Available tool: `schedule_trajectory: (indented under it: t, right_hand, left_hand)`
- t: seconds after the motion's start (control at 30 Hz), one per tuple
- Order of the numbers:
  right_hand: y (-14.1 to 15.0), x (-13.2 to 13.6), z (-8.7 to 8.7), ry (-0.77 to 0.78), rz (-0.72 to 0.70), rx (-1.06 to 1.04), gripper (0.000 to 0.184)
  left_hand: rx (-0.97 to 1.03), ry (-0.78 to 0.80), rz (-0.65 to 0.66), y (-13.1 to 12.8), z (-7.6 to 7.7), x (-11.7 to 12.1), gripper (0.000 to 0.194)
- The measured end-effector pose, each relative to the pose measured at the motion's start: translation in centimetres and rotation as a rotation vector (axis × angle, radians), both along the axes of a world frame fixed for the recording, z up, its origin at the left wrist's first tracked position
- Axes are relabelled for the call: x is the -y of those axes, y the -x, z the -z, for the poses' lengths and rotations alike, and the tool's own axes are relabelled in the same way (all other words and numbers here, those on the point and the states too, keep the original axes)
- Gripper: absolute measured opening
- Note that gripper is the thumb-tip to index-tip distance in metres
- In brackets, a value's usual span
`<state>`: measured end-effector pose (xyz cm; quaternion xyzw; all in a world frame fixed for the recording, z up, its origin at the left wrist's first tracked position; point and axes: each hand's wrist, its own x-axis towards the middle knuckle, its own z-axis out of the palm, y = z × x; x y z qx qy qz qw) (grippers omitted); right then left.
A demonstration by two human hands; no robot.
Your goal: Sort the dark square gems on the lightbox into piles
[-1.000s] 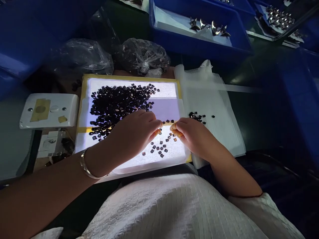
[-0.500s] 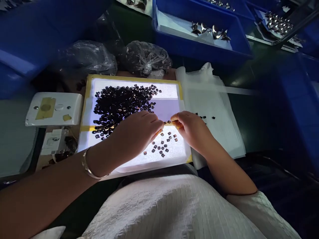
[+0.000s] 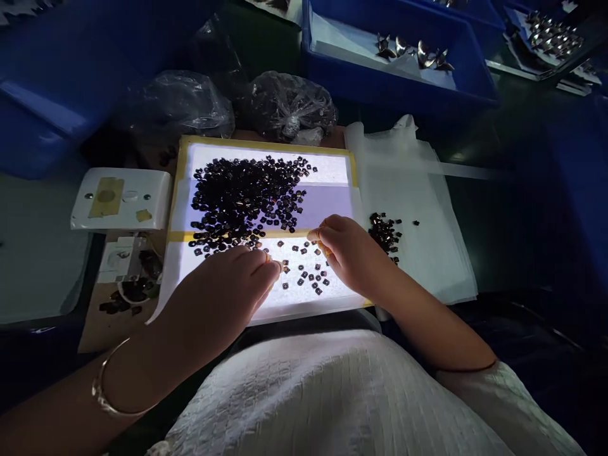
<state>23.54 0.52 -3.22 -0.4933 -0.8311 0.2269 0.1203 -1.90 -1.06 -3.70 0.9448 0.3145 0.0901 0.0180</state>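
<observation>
A lit white panel [image 3: 256,307] with yellow tape edging carries a dense heap of small dark square parts [image 3: 242,196], with several more spread singly near its front. My left hand [image 3: 228,282] is over the panel's front left, fingers curled and pressed together, and loose parts lie right by its fingertips. To the right, my right hand [image 3: 354,253] has thumb and finger pinched just above the panel, near the yellow tape strip. Whatever either hand pinches is too small or hidden to make out. A second pile of dark parts [image 3: 382,234] sits beyond my right hand on white sheets.
The white sheets [image 3: 427,253] lie right of the panel. A white switch plate [image 3: 121,199] and an opened fitting [image 3: 118,259] are at left. Behind stand clear plastic bags [image 3: 289,104] and a blue bin [image 3: 399,88] holding shiny metal pieces.
My left hand has moved left and toward me, away from my right hand. My right hand has shifted slightly left relative to the panel, uncovering more of the right-hand pile. The view has shifted a little.
</observation>
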Motion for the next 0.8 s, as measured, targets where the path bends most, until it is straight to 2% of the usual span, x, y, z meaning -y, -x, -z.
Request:
schedule_trajectory:
  t: [0.13,0.27,0.33,0.47,0.63,0.7,0.8]
  right_hand:
    - [1.3,0.2,-1.0,0.131,-0.145,-0.042,0.025]
    - [2.5,-0.9,-1.1,0.020,-0.133,0.007,0.025]
    - [3.4,-1.4,-0.8,-0.005,-0.142,0.064,0.025]
    - [4.5,-1.8,-0.5,-0.019,-0.164,0.154,0.023]
    - [4.1,-1.7,-1.7,0.086,-0.210,0.131,0.014]
    - [4.2,-1.9,-1.9,0.112,-0.219,0.093,0.018]
    - [4.8,-2.2,-1.2,0.036,-0.276,0.043,0.030]
  left_hand:
    - [0.119,0.126,-0.069,0.7,0.0,0.4,0.016]
    - [0.134,0.109,-0.217,1.8,0.2,-0.1,0.016]
    - [0.132,0.109,-0.251,2.0,0.3,-0.3,0.020]
    - [0.117,0.112,-0.232,1.5,0.8,-0.2,0.020]
    - [0.086,0.082,-0.189,0.8,1.1,-0.1,0.020]
    - [0.097,0.097,-0.191,1.1,1.0,0.1,0.021]
    - [0.134,0.229,-0.268,1.9,0.6,0.6,0.019]
